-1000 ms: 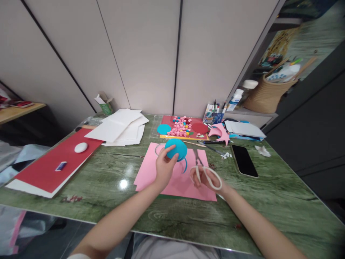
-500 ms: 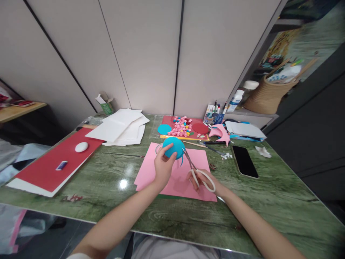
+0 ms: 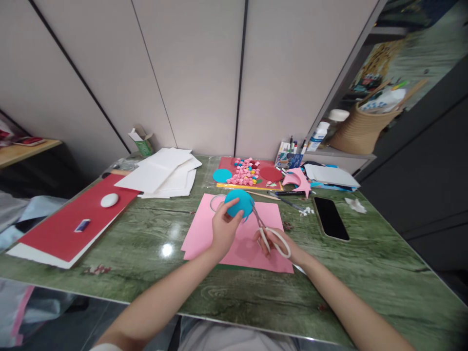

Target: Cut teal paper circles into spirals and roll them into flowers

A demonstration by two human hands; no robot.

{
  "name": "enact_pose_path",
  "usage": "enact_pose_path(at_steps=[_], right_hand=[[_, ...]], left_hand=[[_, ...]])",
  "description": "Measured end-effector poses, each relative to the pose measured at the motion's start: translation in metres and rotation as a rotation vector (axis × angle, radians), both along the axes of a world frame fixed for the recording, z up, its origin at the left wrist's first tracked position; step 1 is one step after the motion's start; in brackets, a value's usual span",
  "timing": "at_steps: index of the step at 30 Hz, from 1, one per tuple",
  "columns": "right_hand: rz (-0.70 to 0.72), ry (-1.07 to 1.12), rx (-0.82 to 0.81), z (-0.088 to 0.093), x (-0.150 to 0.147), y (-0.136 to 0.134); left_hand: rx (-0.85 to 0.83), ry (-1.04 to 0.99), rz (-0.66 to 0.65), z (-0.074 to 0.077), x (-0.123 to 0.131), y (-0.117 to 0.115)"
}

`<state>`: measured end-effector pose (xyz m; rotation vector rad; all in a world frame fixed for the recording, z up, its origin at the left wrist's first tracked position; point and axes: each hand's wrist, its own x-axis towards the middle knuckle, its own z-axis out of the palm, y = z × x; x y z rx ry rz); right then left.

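Note:
My left hand (image 3: 224, 229) pinches a round blue paper piece (image 3: 239, 202) and holds it up over a pink sheet (image 3: 204, 229) on the green table. In my right hand (image 3: 272, 242) are white-handled scissors (image 3: 268, 231), fingers through the loops. The blades point up and left and meet the right edge of the blue paper. A thin blue strip hangs below the cut.
A black phone (image 3: 330, 217) lies to the right of the pink sheet. Behind it are a red card with small pink and coloured bits (image 3: 248, 171), pens, and pink scraps (image 3: 300, 179). White sheets (image 3: 164, 173) and a red sheet (image 3: 73, 219) with a white oval object lie to the left.
The scissors have swung from pointing upward beside the blue paper to angling left into its edge. The blades have closed somewhat. My left hand has turned the blue piece slightly.

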<state>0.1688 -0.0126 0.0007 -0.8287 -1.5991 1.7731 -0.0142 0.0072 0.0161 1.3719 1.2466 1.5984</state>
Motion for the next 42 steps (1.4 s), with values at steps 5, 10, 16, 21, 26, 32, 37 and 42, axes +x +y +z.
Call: enact_pose_path(at_steps=[5,10,16,21,26,32,37,42], right_hand=[[-0.031,-0.003,0.014,0.001,0.0,0.0],[-0.049,-0.021,0.065,0.002,-0.001,0.002],[-0.063,-0.06,0.097,0.005,0.0,0.0],[-0.072,-0.077,0.1,0.008,-0.001,0.0],[-0.078,-0.09,0.101,0.012,-0.001,-0.001],[-0.086,-0.084,0.062,0.011,-0.001,-0.002],[-0.106,-0.085,0.031,0.005,-0.001,-0.002],[-0.11,-0.082,0.033,0.002,-0.002,-0.001]], left_hand=[[0.021,0.023,-0.037,-0.002,0.002,-0.002],[0.027,0.027,-0.048,-0.004,0.001,-0.001],[0.03,0.05,-0.026,0.0,0.0,-0.002],[0.042,0.036,-0.038,0.0,0.0,-0.002],[0.051,0.05,-0.039,0.0,0.0,-0.001],[0.034,0.097,-0.027,0.003,-0.001,-0.003],[0.028,0.065,-0.037,0.004,-0.001,-0.003],[0.039,0.022,-0.053,0.002,-0.001,-0.002]])
